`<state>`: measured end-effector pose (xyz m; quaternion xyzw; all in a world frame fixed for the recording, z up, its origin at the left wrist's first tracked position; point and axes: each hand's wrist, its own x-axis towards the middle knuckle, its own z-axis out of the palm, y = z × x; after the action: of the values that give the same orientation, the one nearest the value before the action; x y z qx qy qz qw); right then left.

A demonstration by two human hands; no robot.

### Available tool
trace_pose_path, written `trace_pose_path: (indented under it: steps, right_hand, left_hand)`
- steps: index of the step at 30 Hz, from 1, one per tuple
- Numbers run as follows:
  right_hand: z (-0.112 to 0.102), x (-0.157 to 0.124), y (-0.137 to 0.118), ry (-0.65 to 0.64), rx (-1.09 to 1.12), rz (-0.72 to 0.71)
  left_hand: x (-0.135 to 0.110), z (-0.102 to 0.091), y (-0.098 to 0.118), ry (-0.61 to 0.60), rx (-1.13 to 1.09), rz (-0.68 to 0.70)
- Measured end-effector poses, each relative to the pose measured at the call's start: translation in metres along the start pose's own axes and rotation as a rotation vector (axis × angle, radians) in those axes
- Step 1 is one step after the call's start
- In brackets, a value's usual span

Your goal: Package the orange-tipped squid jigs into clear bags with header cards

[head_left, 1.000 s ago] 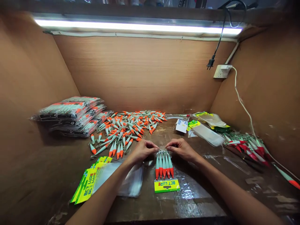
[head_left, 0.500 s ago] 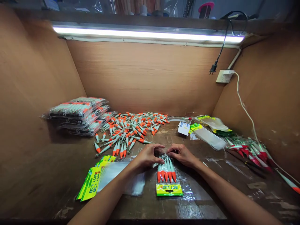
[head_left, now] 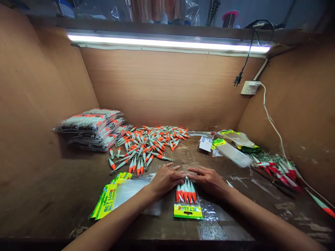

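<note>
Both your forearms (head_left: 112,220) slant in from the bottom corners and meet at the filled bag (head_left: 184,205), your left hand (head_left: 167,179) at its far left corner, your right hand (head_left: 208,177) at its far right. Palms look turned down, fingers stretched out nearly straight and pointing at each other, with a small gap between. Neither hand is gripping anything from what I can see; can't tell how hard you're pressing, if at all.

The bag itself lies flat between your wrists, its far end under your fingertips. Five pale lures (head_left: 186,193) sit inside, orange tips toward you, and the yellow-green header card (head_left: 187,211) is at the near end.

It's all on a scuffed dark brown worktop (head_left: 164,232). Left of the filled bag you've got fanned-out empty bags (head_left: 132,193), partly under your left arm. Beyond it, to the left, there's a messy heap of lures (head_left: 146,144), then stacked packs (head_left: 90,129) farther left. Off to its right are red-tipped lures (head_left: 281,170). High behind it, a bright light tube (head_left: 167,44) runs along the top of a brown back wall (head_left: 167,83).
</note>
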<state>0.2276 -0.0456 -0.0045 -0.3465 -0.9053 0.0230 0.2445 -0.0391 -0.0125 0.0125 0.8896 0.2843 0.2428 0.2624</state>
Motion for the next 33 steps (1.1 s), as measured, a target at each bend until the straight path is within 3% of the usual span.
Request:
trace_pose_path:
  steps: [2, 6, 9, 12, 15, 17, 19, 26, 33]
  right_hand:
    - [-0.005, -0.008, 0.000, -0.064, -0.144, -0.091]
    - [-0.021, -0.023, 0.001, -0.169, -0.284, -0.146]
    - [-0.030, -0.030, 0.001, -0.219, -0.225, -0.096]
    - [-0.029, -0.024, 0.000, -0.114, -0.034, 0.088]
    - [-0.021, -0.005, 0.000, 0.069, 0.167, 0.345]
    - [-0.014, 0.011, 0.001, 0.085, 0.240, 0.436]
    - [-0.006, 0.025, 0.001, 0.041, 0.287, 0.456]
    - [0.013, 0.032, 0.006, 0.034, 0.490, 0.544]
    - [0.008, 0.030, 0.009, 0.144, 0.953, 0.676]
  left_hand:
    - [-0.012, -0.002, 0.003, -0.048, 0.059, 0.031]
    - [-0.037, -0.012, 0.010, -0.281, 0.213, 0.042]
    - [-0.046, -0.021, 0.014, -0.369, 0.226, 0.004]
    - [-0.041, -0.029, 0.014, -0.410, 0.101, -0.051]
    - [-0.022, -0.033, 0.008, -0.239, -0.049, -0.167]
    - [-0.008, -0.033, 0.002, -0.020, -0.078, -0.242]
    - [0.004, -0.032, -0.005, 0.123, -0.051, -0.277]
    - [0.007, -0.019, -0.017, 0.257, -0.042, -0.272]
    - [0.011, -0.021, -0.013, 0.192, -0.585, -0.497]
